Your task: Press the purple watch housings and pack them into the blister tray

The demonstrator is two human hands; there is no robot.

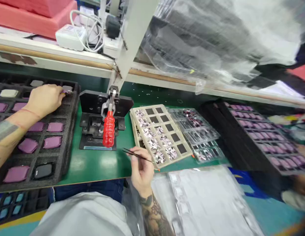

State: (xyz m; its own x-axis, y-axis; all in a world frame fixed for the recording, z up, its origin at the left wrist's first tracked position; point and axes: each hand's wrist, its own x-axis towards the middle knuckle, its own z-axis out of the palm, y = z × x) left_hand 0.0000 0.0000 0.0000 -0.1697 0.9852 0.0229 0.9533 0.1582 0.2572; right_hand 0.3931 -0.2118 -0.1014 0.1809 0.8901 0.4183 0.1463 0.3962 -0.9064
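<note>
The clamp handle (108, 129) between the hands is bright red. Under the left hand (45, 100), the charcoal tray (41, 131) carries mostly purple pieces (52, 142). Dark tattoos pattern the forearm (156, 214) below the right hand (141, 170).

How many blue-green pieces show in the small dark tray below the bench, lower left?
4: far-left piece, far-right piece, near-left piece and near-right piece, all toward the left of the tray. The bench may hide more.

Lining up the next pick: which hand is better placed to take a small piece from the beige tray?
Probably right: the right hand holds tweezers beside the beige tray; the left hand is away at the foam tray.
</note>
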